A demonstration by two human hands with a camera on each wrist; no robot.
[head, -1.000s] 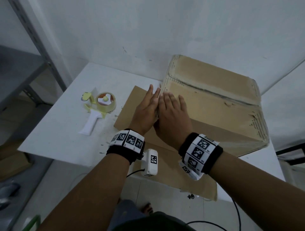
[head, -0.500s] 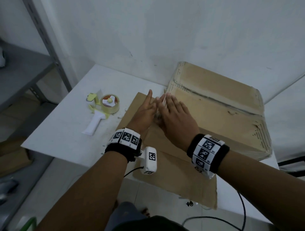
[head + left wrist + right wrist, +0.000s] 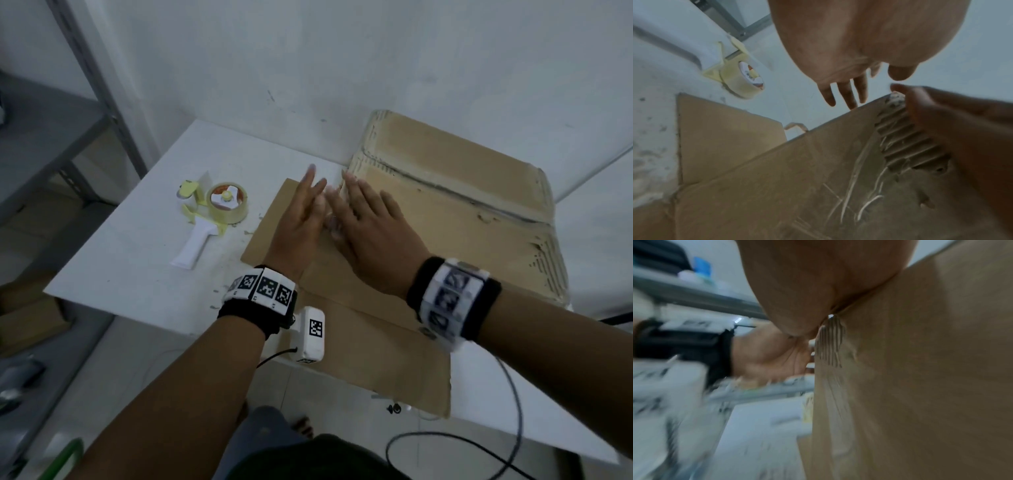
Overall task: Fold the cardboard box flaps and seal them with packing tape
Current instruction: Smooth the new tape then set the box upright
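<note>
A worn brown cardboard box (image 3: 445,212) sits on the white table (image 3: 137,267) against the wall, its top flaps folded down with a seam across. One flap (image 3: 376,342) lies flat on the table toward me. My left hand (image 3: 301,212) is at the box's left corner, fingers straight, beside the side face (image 3: 777,178). My right hand (image 3: 370,226) lies flat on the box at the same torn corner (image 3: 830,344), fingers straight. A tape dispenser (image 3: 219,205) with a roll of clear tape (image 3: 746,79) lies on the table left of the hands, untouched.
A grey metal shelf rack (image 3: 102,85) stands left of the table. The white wall runs close behind the box. A black cable (image 3: 479,445) loops below the table's front edge. Bare table lies between dispenser and flap.
Both hands stay at the box's left corner. The left hand has drawn slightly away from the right, and the box sits lower and flatter in view than a second ago.
</note>
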